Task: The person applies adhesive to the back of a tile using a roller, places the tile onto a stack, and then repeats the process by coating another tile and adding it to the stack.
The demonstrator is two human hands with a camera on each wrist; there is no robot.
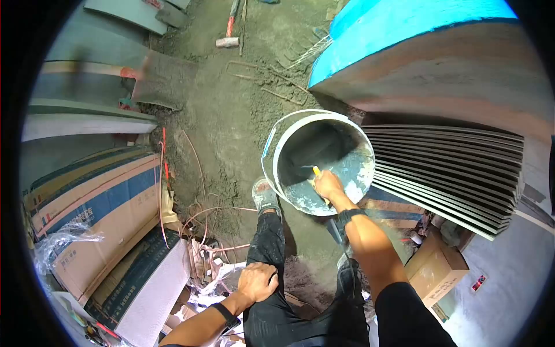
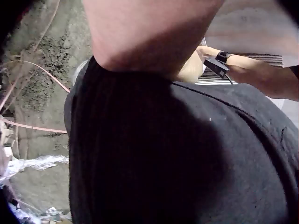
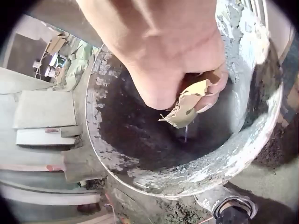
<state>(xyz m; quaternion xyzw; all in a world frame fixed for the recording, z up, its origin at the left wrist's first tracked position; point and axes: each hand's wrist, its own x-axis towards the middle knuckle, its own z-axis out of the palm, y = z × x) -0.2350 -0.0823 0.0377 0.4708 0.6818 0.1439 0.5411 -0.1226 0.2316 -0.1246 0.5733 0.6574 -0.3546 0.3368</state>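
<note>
The right hand curls round a yellow handle pointing forward inside the bucket; the farther left hand rests on a leg.

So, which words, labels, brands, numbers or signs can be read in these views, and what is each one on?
None reads clearly enough to quote.
Blue-banded carton at left: print too blurred to read.
Dark-sided carton beside it: pale lettering, too blurred.
Brown carton at right: print too small.
Red label near it: marks too small.
</note>
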